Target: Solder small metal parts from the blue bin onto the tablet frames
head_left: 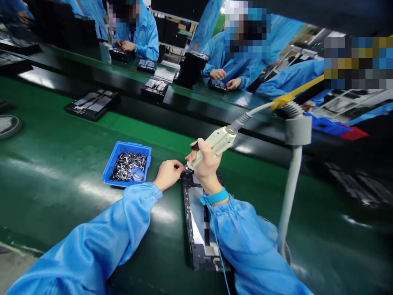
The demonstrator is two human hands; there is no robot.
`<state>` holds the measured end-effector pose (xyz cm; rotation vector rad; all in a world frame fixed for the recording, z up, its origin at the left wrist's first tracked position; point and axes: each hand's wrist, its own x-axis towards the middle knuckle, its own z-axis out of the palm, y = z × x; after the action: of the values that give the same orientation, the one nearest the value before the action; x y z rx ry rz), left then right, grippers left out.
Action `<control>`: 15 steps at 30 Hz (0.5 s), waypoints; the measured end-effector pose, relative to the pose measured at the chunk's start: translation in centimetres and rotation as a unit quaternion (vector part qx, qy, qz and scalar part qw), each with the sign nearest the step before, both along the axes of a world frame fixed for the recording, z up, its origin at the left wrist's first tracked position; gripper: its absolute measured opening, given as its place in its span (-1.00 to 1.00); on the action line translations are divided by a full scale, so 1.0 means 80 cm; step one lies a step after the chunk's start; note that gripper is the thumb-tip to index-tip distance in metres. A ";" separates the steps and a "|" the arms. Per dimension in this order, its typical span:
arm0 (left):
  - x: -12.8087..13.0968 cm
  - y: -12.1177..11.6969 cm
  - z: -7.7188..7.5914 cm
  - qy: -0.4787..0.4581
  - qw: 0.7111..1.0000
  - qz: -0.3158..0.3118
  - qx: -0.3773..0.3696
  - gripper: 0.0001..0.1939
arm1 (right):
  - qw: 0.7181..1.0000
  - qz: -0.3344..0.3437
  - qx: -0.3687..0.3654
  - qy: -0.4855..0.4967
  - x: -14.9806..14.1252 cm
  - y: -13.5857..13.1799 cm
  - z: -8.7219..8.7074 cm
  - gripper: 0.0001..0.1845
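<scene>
My right hand grips a cream electric screwdriver, and its metal tip sits at the upper end of a black framed panel lying flat on the belt. My left hand rests beside that tip, with its fingertips curled at the panel's corner. Anything between those fingers is hidden. A blue plastic bin of small metal parts stands just left of my left hand. A teal strap circles my right wrist, and its thin blue cord runs down over the panel.
A grey pole rises right of the panel, and the screwdriver's cable runs to a yellow arm above it. Black trays stand along a raised bench beyond the green belt, where co-workers in blue smocks work.
</scene>
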<state>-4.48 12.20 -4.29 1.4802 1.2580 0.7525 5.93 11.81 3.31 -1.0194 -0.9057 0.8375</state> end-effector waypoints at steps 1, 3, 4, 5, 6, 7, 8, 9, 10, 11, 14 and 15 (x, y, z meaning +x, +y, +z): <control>0.000 0.000 0.001 0.003 1.000 0.000 0.001 -0.91 | 1.000 0.001 -0.001 -0.001 0.000 0.000 -0.001 -0.59; 0.000 0.000 0.002 0.008 1.000 0.000 0.003 -0.91 | 1.000 0.002 -0.002 -0.006 -0.001 0.000 0.000 -0.59; 0.000 0.000 0.002 0.009 1.000 -0.001 0.004 -0.91 | 1.000 0.002 0.000 -0.010 -0.001 0.000 0.000 -0.59; 0.000 0.000 0.002 0.011 1.000 -0.001 0.005 -0.90 | 1.000 0.002 0.001 -0.012 -0.002 -0.001 0.001 -0.59; 0.000 0.000 0.002 0.012 1.000 -0.001 0.006 -0.90 | 1.000 0.001 0.001 -0.015 -0.003 -0.001 0.001 -0.59; 0.000 0.000 0.002 0.013 1.000 -0.001 0.007 -0.90 | 1.000 0.000 0.001 -0.015 -0.004 -0.001 0.001 -0.59; 0.000 0.000 0.003 0.014 1.000 -0.001 0.008 -0.90 | 1.000 -0.001 -0.001 -0.014 -0.005 -0.001 0.001 -0.59; -0.001 0.001 0.003 0.015 1.000 -0.001 0.009 -0.89 | 1.000 -0.002 -0.004 -0.012 -0.006 -0.001 0.000 -0.59; -0.001 0.001 0.003 0.016 1.000 0.000 0.010 -0.89 | 1.000 -0.004 -0.006 -0.011 -0.006 -0.001 -0.001 -0.58; -0.001 0.001 0.004 0.017 1.000 0.000 0.012 -0.89 | 1.000 -0.006 -0.009 -0.010 -0.007 -0.001 -0.001 -0.58; -0.001 0.002 0.002 0.021 1.000 0.000 0.014 -0.89 | 1.000 -0.013 0.002 0.007 -0.005 -0.002 0.007 -0.60; -0.001 0.002 0.001 0.023 1.000 0.000 0.015 -0.89 | 0.999 -0.014 0.016 0.024 -0.003 -0.005 0.015 -0.61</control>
<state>-4.57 12.37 -4.22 1.5294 1.2860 0.7456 5.71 11.44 4.51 -0.9780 -0.8603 0.8173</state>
